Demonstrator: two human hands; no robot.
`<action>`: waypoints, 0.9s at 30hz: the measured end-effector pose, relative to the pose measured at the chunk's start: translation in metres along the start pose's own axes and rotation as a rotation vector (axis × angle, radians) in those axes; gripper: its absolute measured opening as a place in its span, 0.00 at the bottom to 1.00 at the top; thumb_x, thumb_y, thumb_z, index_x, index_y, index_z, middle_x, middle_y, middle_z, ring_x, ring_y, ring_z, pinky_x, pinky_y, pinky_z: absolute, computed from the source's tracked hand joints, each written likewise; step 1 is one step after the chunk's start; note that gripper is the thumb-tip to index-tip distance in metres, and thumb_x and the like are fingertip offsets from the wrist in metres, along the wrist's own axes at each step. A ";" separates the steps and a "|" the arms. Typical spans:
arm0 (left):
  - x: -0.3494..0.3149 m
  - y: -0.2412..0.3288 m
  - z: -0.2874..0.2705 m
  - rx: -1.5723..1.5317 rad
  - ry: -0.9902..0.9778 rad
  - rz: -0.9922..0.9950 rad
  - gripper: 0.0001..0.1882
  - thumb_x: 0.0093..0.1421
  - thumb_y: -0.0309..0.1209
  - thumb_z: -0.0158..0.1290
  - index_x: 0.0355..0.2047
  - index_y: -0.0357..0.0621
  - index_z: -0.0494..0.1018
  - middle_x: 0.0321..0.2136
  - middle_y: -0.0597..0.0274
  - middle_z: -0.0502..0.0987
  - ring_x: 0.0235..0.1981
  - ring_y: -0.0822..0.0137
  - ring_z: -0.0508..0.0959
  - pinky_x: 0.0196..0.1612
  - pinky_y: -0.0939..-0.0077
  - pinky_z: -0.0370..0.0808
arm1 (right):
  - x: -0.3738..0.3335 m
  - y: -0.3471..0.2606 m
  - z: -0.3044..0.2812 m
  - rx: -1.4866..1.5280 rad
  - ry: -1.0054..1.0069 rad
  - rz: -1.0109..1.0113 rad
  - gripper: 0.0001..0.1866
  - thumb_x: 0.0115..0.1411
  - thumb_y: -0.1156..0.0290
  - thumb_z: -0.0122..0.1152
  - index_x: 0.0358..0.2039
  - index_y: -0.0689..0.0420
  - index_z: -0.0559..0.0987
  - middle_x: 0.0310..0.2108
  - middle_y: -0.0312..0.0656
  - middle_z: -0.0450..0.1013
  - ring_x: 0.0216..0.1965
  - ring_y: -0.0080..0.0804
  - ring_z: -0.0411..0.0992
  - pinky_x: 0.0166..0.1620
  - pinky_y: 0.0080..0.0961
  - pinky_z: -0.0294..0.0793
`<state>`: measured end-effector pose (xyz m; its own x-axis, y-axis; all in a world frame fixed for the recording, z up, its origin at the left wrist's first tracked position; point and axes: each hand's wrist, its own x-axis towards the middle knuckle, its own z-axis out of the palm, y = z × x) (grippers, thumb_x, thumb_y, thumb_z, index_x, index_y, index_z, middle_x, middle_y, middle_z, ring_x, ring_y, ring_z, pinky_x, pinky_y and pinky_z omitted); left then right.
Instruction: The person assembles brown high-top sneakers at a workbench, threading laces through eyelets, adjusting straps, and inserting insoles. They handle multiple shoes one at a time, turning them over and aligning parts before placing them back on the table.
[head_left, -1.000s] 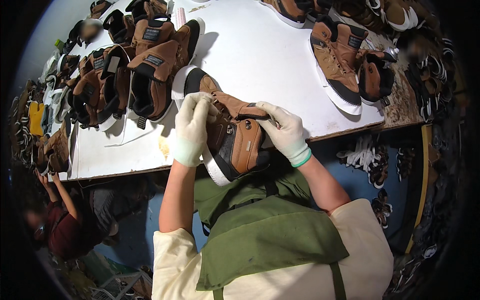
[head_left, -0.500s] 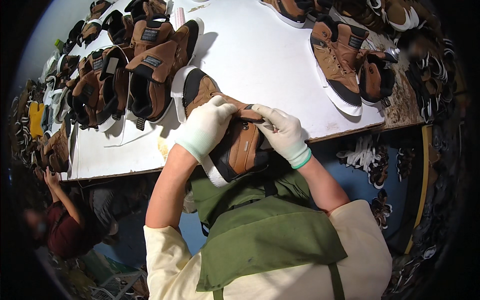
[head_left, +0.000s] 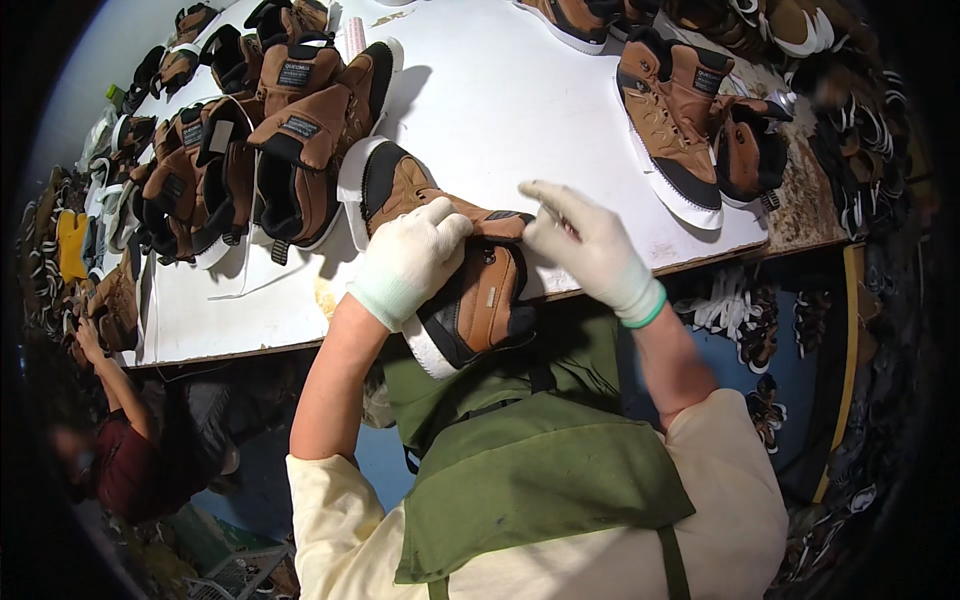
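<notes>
A brown high-top shoe [head_left: 492,288] with black trim and a white sole lies on its side over the table's near edge. Its white toe end points to the far left and its heel toward my apron. My left hand [head_left: 413,262], in a white knit glove, is closed on the shoe's upper around the laces area; its fingertips are partly hidden. To the right of the shoe, my gloved right hand [head_left: 600,255] is raised beside the tongue [head_left: 503,226]. Its index finger stretches out and a gap shows between the fingers. Nothing is visible in it.
Several similar brown shoes [head_left: 300,130] crowd the left of the white table [head_left: 490,110]. Another pair [head_left: 668,125] stands at the right. Shoes fill a rack [head_left: 745,315] below right. At the lower left a person [head_left: 130,440] in a dark red top handles a shoe.
My right hand has let go of the tongue and moved a little right and up, its fingers spreading. My left hand and the shoe stay nearly in place.
</notes>
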<state>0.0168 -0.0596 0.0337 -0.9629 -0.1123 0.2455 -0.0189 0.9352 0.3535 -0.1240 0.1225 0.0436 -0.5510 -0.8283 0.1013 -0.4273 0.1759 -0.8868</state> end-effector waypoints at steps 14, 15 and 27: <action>-0.003 -0.002 0.004 -0.146 0.111 -0.052 0.04 0.52 0.23 0.56 0.30 0.41 0.75 0.31 0.57 0.76 0.30 0.55 0.79 0.34 0.67 0.77 | 0.052 -0.034 -0.014 -0.633 -0.445 -0.194 0.16 0.59 0.58 0.56 0.40 0.55 0.81 0.35 0.46 0.74 0.37 0.44 0.74 0.42 0.34 0.72; -0.003 -0.002 0.004 -0.152 0.116 -0.052 0.04 0.52 0.23 0.56 0.30 0.41 0.75 0.31 0.57 0.76 0.30 0.55 0.79 0.34 0.67 0.77 | 0.053 -0.034 -0.012 -0.660 -0.459 -0.192 0.16 0.59 0.57 0.56 0.39 0.54 0.81 0.34 0.45 0.74 0.36 0.43 0.74 0.42 0.34 0.72; -0.003 -0.003 0.007 -0.181 0.157 -0.043 0.03 0.50 0.22 0.56 0.28 0.40 0.75 0.29 0.57 0.76 0.29 0.56 0.79 0.34 0.68 0.77 | 0.062 -0.048 0.003 -0.851 -0.642 -0.072 0.15 0.59 0.56 0.56 0.35 0.52 0.82 0.34 0.44 0.73 0.37 0.41 0.74 0.42 0.35 0.73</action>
<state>0.0181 -0.0594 0.0252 -0.9084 -0.2142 0.3591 0.0037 0.8546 0.5192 -0.1358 0.0609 0.0913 -0.1300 -0.9332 -0.3351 -0.9403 0.2233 -0.2570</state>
